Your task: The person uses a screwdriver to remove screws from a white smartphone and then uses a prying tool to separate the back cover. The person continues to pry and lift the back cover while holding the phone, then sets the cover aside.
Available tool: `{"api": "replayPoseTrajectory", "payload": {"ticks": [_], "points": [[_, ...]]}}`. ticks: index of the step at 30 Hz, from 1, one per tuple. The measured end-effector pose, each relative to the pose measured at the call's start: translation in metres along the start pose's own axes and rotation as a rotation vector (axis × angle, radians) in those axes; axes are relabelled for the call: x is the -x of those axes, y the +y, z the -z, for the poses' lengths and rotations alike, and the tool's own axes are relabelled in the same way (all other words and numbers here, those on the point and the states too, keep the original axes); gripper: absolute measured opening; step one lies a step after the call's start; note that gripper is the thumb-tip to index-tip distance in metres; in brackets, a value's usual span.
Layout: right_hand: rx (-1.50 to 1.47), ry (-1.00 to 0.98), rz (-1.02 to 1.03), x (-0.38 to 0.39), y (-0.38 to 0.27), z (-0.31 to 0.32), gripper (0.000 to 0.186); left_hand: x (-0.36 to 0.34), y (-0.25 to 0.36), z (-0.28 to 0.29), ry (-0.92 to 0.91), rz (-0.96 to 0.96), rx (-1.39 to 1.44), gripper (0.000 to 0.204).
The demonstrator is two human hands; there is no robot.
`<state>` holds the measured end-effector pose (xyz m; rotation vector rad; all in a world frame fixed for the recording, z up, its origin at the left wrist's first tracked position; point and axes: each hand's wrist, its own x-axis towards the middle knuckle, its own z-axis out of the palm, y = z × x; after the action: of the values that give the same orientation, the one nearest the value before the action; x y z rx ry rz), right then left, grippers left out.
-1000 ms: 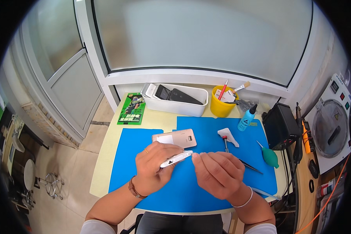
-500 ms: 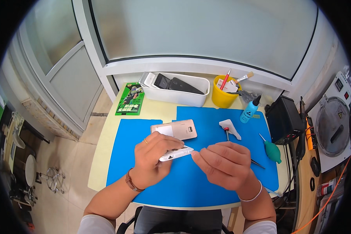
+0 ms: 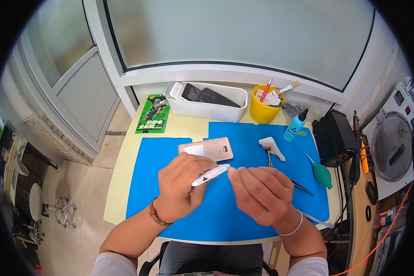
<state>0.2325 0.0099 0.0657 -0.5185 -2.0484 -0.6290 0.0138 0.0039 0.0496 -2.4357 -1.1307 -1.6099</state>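
My left hand (image 3: 179, 181) is closed around a white phone body (image 3: 211, 175), held edge-on above the blue mat with its far end tilted up to the right. My right hand (image 3: 264, 191) pinches thumb and fingers together just off that far end. Anything between those fingertips is too small or hidden to make out. A rose-gold phone back cover (image 3: 216, 151) with a camera cutout lies on the mat just beyond my left hand. Past my right hand rest a red-topped screwdriver (image 3: 268, 156), a white wipe (image 3: 277, 149) and dark tweezers (image 3: 302, 187).
Toward the back stand a white bin (image 3: 207, 110) of phones, a yellow cup (image 3: 263, 110) of tools and a blue bottle (image 3: 293, 129). A green packet (image 3: 152, 119) lies at back left. At right are a green air blower (image 3: 322, 175) and a black boxy device (image 3: 335, 140).
The phone body has tilted more steeply, its far end rising. My right hand has shifted slightly and stays pinched near that end. The whole view has moved a little.
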Motion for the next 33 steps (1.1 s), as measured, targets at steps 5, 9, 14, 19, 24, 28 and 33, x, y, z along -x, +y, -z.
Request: {"api": "replayPoseTrajectory", "payload": {"ticks": [5,9,14,19,24,28,33], "points": [[-0.149,0.040,-0.105,-0.004,0.004,-0.007,0.020,-0.001,-0.002,0.003,0.006,0.035,0.037,0.017],[-0.178,-0.005,-0.050,-0.002,0.012,-0.003,0.019,-0.001,-0.007,0.003,-0.016,0.022,0.042,0.020],[-0.134,-0.048,0.021,0.000,0.015,0.000,0.018,0.003,-0.007,0.000,-0.035,0.037,0.015,0.025],[-0.092,-0.058,0.058,0.003,0.015,-0.002,0.021,0.001,-0.006,0.003,-0.039,0.023,-0.047,0.027],[-0.109,-0.070,0.003,-0.001,0.013,0.004,0.023,0.000,-0.004,0.007,-0.019,-0.003,-0.068,0.028],[-0.127,-0.084,-0.012,-0.002,0.010,0.007,0.024,0.000,-0.004,0.007,-0.004,0.003,-0.064,0.028],[-0.157,-0.086,-0.001,-0.005,0.009,0.010,0.018,0.000,-0.004,0.006,0.009,-0.011,-0.061,0.028]]}}
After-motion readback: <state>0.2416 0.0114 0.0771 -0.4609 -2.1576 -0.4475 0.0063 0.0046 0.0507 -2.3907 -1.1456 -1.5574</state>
